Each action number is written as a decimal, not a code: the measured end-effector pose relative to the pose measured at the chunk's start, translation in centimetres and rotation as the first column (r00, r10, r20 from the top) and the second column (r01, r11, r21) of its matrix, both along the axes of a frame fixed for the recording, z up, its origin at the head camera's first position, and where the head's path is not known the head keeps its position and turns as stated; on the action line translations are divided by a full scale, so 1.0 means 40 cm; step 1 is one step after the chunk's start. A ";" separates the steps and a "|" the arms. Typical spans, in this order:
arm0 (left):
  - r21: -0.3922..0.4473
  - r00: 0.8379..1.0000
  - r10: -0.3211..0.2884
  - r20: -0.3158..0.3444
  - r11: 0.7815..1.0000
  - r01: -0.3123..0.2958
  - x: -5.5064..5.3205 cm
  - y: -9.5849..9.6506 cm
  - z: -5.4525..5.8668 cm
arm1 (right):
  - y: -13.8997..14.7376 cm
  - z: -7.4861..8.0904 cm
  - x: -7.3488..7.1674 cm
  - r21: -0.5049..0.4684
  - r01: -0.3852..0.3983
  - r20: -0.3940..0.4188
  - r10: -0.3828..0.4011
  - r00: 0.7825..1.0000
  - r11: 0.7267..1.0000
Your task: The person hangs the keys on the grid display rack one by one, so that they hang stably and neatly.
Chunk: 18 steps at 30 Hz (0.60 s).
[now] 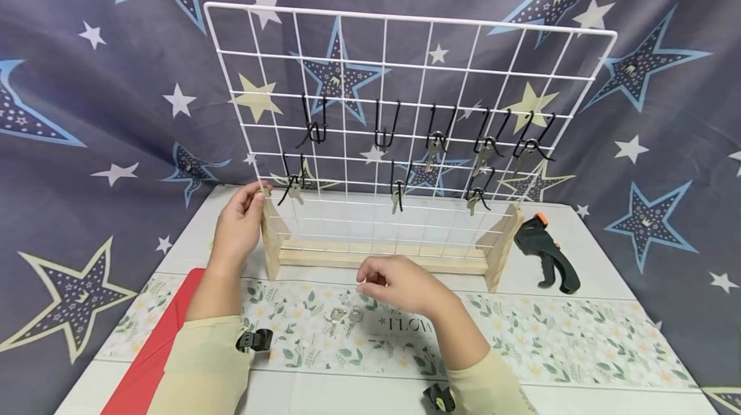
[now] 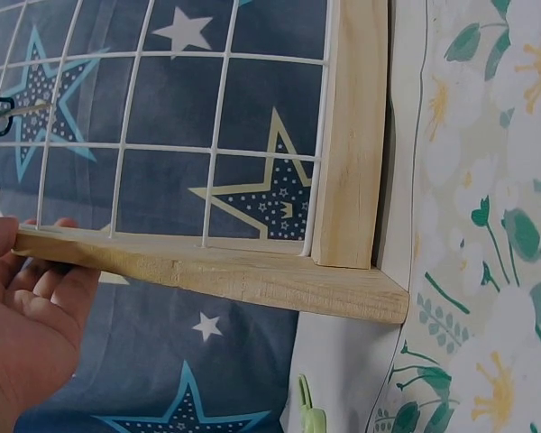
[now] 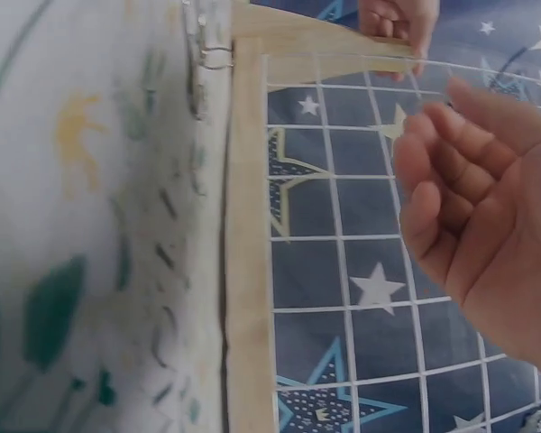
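A white wire grid (image 1: 405, 18) stands upright in a wooden stand (image 1: 324, 259). My left hand (image 1: 238, 222) grips the top of the stand's left side piece (image 2: 207, 275), thumb and fingers around its tip. Several black hooks hang on the grid; keys such as this silver key (image 1: 296, 190) dangle from most of them. One upper hook (image 1: 384, 138) shows no key on it. Below the stand two loose keys (image 1: 337, 315) lie on the floral strip. Just above them hovers my right hand (image 1: 399, 283), its fingers loosely curled around nothing.
A black clamp (image 1: 547, 251) with an orange tip lies right of the stand. Some red flat thing (image 1: 153, 338) lies under my left forearm. Behind the grid hangs a star-patterned cloth (image 1: 87, 164). A light-green object (image 2: 311, 410) appears in the left wrist view.
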<state>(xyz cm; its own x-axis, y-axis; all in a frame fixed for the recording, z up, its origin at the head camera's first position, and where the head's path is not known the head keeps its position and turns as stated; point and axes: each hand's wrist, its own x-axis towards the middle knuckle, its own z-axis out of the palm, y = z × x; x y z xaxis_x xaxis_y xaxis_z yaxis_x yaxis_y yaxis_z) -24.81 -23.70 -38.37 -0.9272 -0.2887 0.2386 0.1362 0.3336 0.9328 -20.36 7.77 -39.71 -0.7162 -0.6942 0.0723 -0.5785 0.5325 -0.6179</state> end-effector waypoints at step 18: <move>-0.021 1.000 0.002 -0.004 1.000 -0.003 0.002 -0.005 -0.001 | -0.045 -0.083 -0.022 0.229 0.051 0.000 -0.052 0.999 0.972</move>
